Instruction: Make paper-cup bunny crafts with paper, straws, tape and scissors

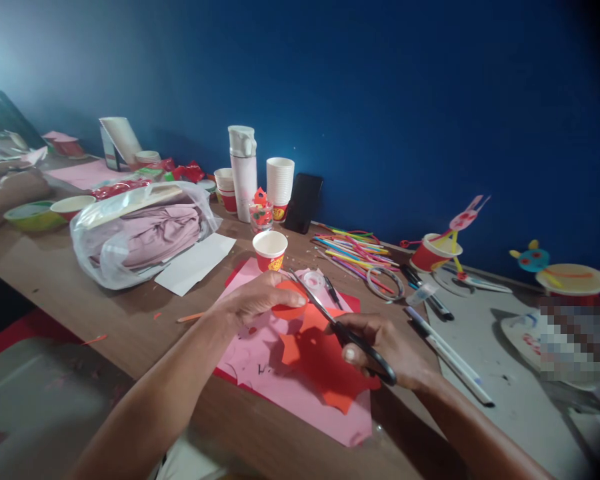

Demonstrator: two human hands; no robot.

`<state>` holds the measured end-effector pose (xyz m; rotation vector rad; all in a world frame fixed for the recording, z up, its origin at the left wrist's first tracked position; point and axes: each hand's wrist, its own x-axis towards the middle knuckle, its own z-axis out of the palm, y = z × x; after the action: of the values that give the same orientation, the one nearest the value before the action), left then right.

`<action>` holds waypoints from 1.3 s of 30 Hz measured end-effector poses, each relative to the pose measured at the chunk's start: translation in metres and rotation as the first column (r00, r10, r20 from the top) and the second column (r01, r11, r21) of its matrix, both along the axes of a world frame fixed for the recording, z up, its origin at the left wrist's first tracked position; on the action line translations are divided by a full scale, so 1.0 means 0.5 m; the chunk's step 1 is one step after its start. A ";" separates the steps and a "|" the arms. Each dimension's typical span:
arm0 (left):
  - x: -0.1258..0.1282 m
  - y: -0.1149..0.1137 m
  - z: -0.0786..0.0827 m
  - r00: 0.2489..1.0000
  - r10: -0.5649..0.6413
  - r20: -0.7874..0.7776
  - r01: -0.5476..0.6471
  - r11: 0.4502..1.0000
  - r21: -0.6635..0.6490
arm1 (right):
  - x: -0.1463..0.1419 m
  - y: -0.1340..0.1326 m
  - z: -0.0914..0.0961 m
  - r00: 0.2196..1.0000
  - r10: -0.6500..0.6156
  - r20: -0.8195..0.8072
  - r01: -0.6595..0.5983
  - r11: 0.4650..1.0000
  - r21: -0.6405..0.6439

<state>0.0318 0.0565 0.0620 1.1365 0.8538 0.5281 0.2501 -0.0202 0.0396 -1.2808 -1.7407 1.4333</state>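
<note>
My left hand (257, 297) pinches a small orange-red paper piece (289, 303) with a rounded edge. In my right hand (375, 347) is a pair of scissors (363, 347) with black handles, the blades pointing up and left at the edge of that piece. Beneath my hands a larger orange-red sheet (320, 363) with scalloped cut edges lies on pink paper (275, 370), which bears pencil marks and a dark scribble. A red-and-white paper cup (270, 251) stands just beyond my left hand. Near it sits a roll of clear tape (313, 281).
Several coloured pipe cleaners (355, 250) lie behind, by a stack of cups (280, 183), a flask (243, 173) and a phone (304, 203). Markers (450, 357) and a decorated cup (430, 253) are at right. A plastic bag (145, 233) is at left; another person's arm (15, 193) shows beyond.
</note>
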 end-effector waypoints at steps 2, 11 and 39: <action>0.002 0.000 0.003 1.000 -0.014 0.008 0.014 1.000 -0.026 | 0.002 0.001 -0.001 1.000 -0.001 0.014 0.001 1.000 0.001; -0.002 0.016 -0.005 1.000 -0.016 0.010 0.016 1.000 -0.013 | 0.005 0.004 0.006 0.998 -0.034 0.045 0.033 0.999 0.032; 0.040 0.013 -0.048 0.957 0.112 0.268 -0.109 0.994 -0.025 | 0.023 0.032 -0.034 0.933 -0.320 -0.163 0.330 0.943 0.040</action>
<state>0.0519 0.0630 0.0378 0.9839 0.6844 0.7519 0.2614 -0.0041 0.0225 -1.3133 -1.3864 1.2360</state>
